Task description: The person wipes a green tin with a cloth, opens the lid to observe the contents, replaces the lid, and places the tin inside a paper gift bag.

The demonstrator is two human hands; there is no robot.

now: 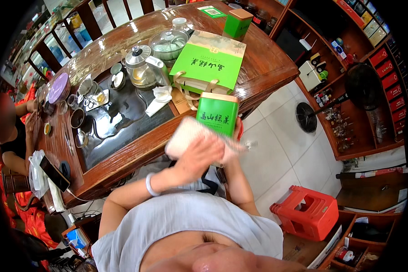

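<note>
A green tea tin (217, 114) with a copper-coloured lid and dark writing is held up at the table's near edge. My right hand (232, 152) grips it from the right and below, with part of the hand hidden. My left hand (201, 154), wearing a pale bracelet, lies over a pale pink cloth (183, 137) against the tin's lower left. Cloth and fingers are blurred by motion. Just beyond the tin, a green paper gift bag (207, 64) with ribbon handles lies on the wooden tea table (129, 149).
A second green tin (238, 23) stands at the far end. A glass kettle (142, 66), a lidded glass pot (169, 42) and cups surround the black tea tray (122, 115). A phone (54, 173) rests at left, near another person (15, 136). A red stool (306, 212) is at right.
</note>
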